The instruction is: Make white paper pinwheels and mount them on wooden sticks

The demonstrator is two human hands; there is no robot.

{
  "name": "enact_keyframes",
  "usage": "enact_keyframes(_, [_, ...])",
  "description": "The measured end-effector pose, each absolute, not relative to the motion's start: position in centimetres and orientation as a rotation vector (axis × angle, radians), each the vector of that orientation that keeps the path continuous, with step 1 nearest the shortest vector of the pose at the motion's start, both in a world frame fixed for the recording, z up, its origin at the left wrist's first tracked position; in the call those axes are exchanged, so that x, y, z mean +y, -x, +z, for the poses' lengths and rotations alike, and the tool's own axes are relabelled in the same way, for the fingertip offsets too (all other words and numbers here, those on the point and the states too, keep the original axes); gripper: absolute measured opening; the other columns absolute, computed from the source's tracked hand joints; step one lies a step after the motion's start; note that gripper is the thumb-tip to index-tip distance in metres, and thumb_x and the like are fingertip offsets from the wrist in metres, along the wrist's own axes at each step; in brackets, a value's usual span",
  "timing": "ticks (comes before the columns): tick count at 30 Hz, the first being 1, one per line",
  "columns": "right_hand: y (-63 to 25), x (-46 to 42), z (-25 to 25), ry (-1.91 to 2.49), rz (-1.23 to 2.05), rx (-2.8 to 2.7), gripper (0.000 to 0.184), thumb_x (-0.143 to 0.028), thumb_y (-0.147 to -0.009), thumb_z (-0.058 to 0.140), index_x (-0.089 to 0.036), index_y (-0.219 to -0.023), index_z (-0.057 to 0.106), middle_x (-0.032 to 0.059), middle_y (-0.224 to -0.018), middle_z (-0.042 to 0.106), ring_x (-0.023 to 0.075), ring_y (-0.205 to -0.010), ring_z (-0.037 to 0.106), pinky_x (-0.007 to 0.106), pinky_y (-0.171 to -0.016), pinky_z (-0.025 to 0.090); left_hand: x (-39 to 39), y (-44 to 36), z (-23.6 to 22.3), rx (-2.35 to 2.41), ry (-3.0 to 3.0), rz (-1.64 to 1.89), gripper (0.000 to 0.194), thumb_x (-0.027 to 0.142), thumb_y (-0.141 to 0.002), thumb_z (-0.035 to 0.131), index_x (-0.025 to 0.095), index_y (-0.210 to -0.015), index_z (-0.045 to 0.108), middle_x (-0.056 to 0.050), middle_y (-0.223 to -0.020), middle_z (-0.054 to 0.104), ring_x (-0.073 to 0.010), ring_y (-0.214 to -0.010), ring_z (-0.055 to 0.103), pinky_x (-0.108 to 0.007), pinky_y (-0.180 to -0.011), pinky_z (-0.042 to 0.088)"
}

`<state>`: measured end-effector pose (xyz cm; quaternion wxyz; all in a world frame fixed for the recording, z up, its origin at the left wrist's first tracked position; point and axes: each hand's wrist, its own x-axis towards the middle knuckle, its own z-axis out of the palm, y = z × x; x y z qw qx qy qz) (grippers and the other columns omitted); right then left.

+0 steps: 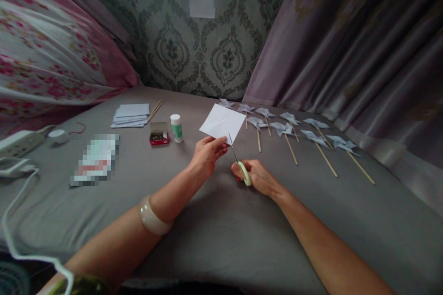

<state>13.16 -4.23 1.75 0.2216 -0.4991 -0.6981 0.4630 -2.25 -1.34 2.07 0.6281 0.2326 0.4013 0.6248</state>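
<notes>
A square sheet of white paper point(221, 120) is pinched at its near corner by my left hand point(209, 153), which wears a pale bangle at the wrist. My right hand point(258, 176) is closed around the light green handle of a pair of scissors point(245, 173). The scissors' blades point up and away, at the paper's near corner beside my left fingertips. Whether they have cut into the sheet is too small to tell. Beyond the paper and to its right lie several white paper pinwheels point(282, 129) on wooden sticks.
Left of my hands are a glue stick point(176, 129), a small red box of metal pins point(159, 138), a stack of white paper point(130, 115) and thin wooden sticks point(155, 110). A blurred packet point(98, 156), a power strip point(20, 143) and a white cable point(10, 239) lie farther left.
</notes>
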Motion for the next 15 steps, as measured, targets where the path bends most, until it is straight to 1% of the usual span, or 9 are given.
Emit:
enact_keyframes(8, [-13.17,-4.17,1.29,1.402,1.275,-1.864,0.062,-0.078,-0.061,0.058,-0.016,-0.056,0.051,-0.0016,-0.054,0.047,0.0091,-0.051,0.036,0.025,-0.050,0.029,-1.37,2.12,2.07,0.924,-0.530,1.438,0.016,0.010,-0.060,0.077,0.010,-0.068,0.062,-0.004,-0.062,0.065,-0.0093,-0.057,0.059,-0.021,-0.060,0.047])
enact_keyframes(15, [-12.99,-4.21,1.27,1.441,1.260,-1.816,0.062,-0.079,-0.058,0.059,-0.017,-0.053,0.050,-0.0013,-0.052,0.047,0.0089,-0.050,0.036,0.025,-0.047,0.028,-1.39,2.04,2.02,0.930,-0.551,1.447,0.016,0.011,-0.061,0.076,0.010,-0.066,0.061,-0.004,-0.063,0.064,-0.0099,-0.056,0.058,-0.024,-0.061,0.047])
